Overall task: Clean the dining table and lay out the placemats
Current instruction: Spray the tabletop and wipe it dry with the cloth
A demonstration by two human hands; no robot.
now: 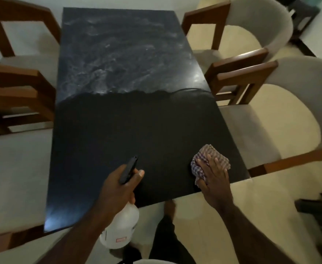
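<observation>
A long black dining table (118,121) runs away from me. Its far half shows pale smeary streaks, its near half looks plain dark. My left hand (118,187) grips a white spray bottle (120,229) by its black nozzle head (128,170), held over the table's near edge. My right hand (216,180) lies flat on a crumpled checked cloth (207,155), pressing it on the table near the front right corner. No placemats are in view.
Wooden-framed chairs with pale cushions line both sides: two on the left (17,96) and two on the right (251,73). The floor is pale tile. My legs show below the near table edge. A dark object (320,210) stands at the far right.
</observation>
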